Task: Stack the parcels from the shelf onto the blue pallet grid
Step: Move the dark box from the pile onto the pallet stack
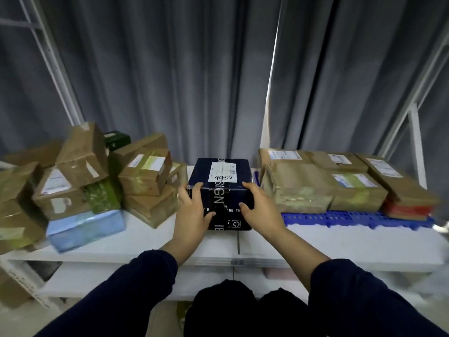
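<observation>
A dark navy box with a white label and white lettering sits at the middle of the white shelf. My left hand grips its left front corner and my right hand grips its right front corner. To the right lies the blue pallet grid, carrying several brown parcels packed side by side, one resting on a red parcel. On the left stands a loose pile of brown parcels, with a light blue parcel at its front.
Grey curtains hang behind the shelf, with a bright gap between them. White frame posts rise at both sides. A small dark green box sits at the back of the left pile. A lower shelf level runs beneath.
</observation>
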